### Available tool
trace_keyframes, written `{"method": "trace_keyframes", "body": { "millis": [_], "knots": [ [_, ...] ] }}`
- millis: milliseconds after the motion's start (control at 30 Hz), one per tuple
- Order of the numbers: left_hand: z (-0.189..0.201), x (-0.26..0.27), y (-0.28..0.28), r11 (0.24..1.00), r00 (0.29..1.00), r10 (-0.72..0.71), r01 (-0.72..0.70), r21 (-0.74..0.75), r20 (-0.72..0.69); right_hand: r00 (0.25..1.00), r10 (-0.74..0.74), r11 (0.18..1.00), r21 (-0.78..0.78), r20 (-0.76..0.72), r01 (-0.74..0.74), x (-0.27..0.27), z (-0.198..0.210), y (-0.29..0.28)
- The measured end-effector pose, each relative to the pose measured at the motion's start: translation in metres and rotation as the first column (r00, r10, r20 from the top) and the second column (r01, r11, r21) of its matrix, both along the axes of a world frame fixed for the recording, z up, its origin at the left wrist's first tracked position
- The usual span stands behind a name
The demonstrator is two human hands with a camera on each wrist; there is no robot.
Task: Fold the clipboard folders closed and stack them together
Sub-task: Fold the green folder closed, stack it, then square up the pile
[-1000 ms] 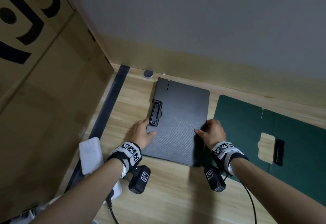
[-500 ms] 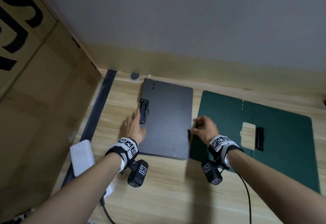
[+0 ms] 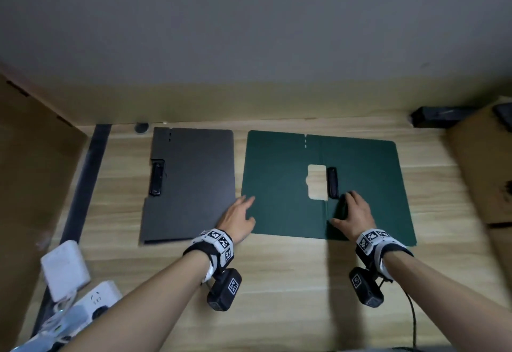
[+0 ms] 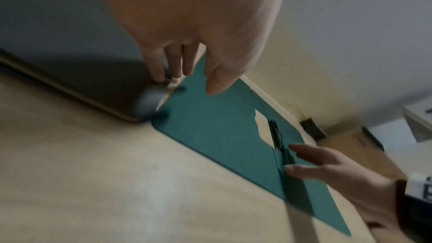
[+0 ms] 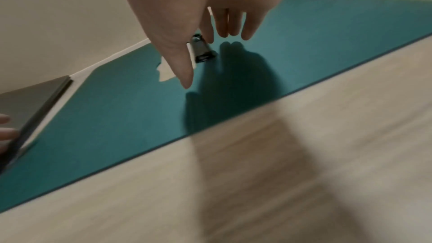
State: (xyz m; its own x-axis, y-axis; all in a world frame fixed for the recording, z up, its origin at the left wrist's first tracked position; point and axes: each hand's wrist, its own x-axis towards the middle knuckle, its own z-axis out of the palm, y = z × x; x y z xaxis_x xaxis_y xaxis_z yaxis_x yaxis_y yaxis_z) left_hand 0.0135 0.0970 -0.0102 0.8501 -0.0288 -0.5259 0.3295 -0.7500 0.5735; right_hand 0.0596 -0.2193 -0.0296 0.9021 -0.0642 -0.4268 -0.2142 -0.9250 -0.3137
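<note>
A dark grey clipboard folder [image 3: 194, 185] lies folded closed on the wooden table, its black clip [image 3: 156, 181] at its left edge. To its right a green folder [image 3: 279, 193] lies open flat, with its clip [image 3: 332, 182] beside the spine. My left hand [image 3: 243, 210] reaches with straight fingers to the green folder's left edge, in the gap between the two folders [image 4: 210, 121]. My right hand [image 3: 345, 209] hovers with spread fingers [image 5: 230, 25] just above the green folder's spine, in front of the clip [image 5: 202, 49]. Neither hand holds anything.
Cardboard boxes stand at the left [image 3: 33, 171] and right [image 3: 482, 174]. A white adapter [image 3: 65, 265] and a power strip [image 3: 94, 301] lie at the front left. A black object [image 3: 435, 116] sits at the back right against the wall. Bare wood [image 3: 291, 282] lies in front of the folders.
Both hands have left the closed grey folder and moved right to the open green folder. The head view has swung right too.
</note>
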Motion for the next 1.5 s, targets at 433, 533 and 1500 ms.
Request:
{"method": "trace_keyframes", "body": {
  "millis": [433, 533, 1500],
  "knots": [
    [-0.004, -0.041, -0.05, 0.89, 0.978, -0.202, 0.201, 0.409, -0.04, 0.993, 0.117, 0.993, 0.006, -0.019, -0.116, -0.021, -0.013, -0.041],
    [-0.005, -0.047, -0.051, 0.949, 1.0, -0.003, 0.009, 0.315, -0.018, 0.99, 0.142, 0.99, -0.007, -0.019, -0.142, -0.023, -0.012, -0.04],
    [0.018, -0.047, -0.035, 0.92, 0.912, 0.388, -0.374, 0.122, -0.132, 0.966, 0.233, 0.959, -0.138, -0.113, -0.247, -0.03, 0.001, -0.052]
  ]
}}
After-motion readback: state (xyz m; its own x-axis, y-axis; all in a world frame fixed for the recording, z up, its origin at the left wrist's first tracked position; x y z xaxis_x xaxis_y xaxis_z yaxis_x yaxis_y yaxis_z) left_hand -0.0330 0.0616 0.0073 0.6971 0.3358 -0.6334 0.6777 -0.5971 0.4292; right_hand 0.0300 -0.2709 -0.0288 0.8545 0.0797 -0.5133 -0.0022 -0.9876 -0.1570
